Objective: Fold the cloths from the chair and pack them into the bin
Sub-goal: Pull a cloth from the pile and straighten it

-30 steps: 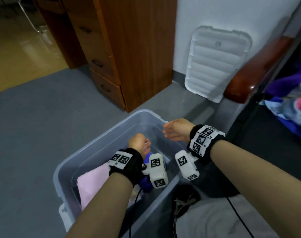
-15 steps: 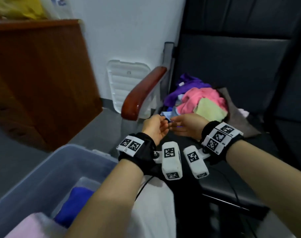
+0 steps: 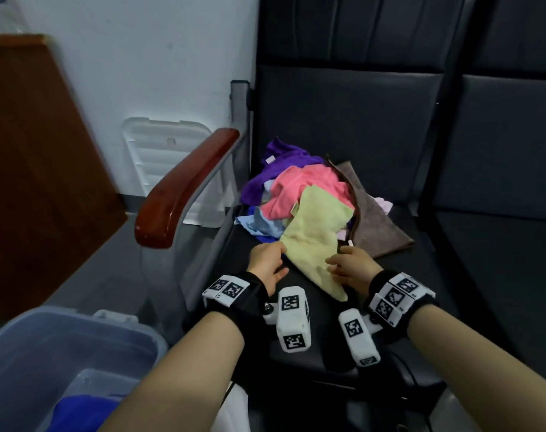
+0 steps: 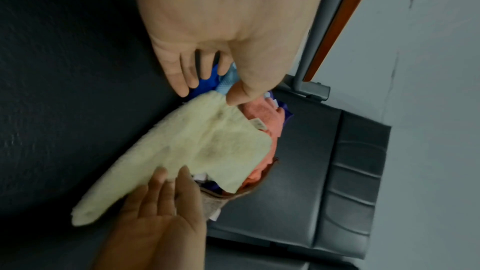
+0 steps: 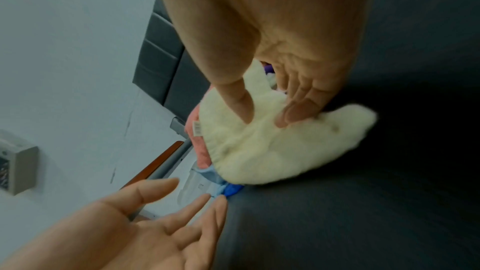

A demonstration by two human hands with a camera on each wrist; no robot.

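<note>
A pile of cloths lies on the black chair seat [image 3: 452, 275]: purple [image 3: 284, 163], pink [image 3: 309, 185], light blue [image 3: 265, 226], brown [image 3: 377, 226]. A pale yellow cloth [image 3: 312, 232] [image 4: 202, 147] [image 5: 272, 151] trails off the pile toward the seat's front. My left hand [image 3: 267, 260] [image 4: 207, 93] [image 5: 193, 192] is spread, its thumb tip touching the cloth's left corner. My right hand [image 3: 340, 263] [image 5: 263, 120] [image 4: 171, 174] presses thumb and fingertips on the cloth's right part. The grey bin [image 3: 78, 319] at lower left holds a folded blue cloth [image 3: 84, 410].
A glossy wooden armrest [image 3: 184, 188] runs between the bin and the seat. A white bin lid [image 3: 169, 157] leans on the wall behind it. A brown wooden cabinet [image 3: 31, 182] stands at the left. A second black seat adjoins on the right.
Both hands left the bin and reached the chair as the view swung right. The yellow cloth has slid off the pile's top toward the seat's front, under my hands.
</note>
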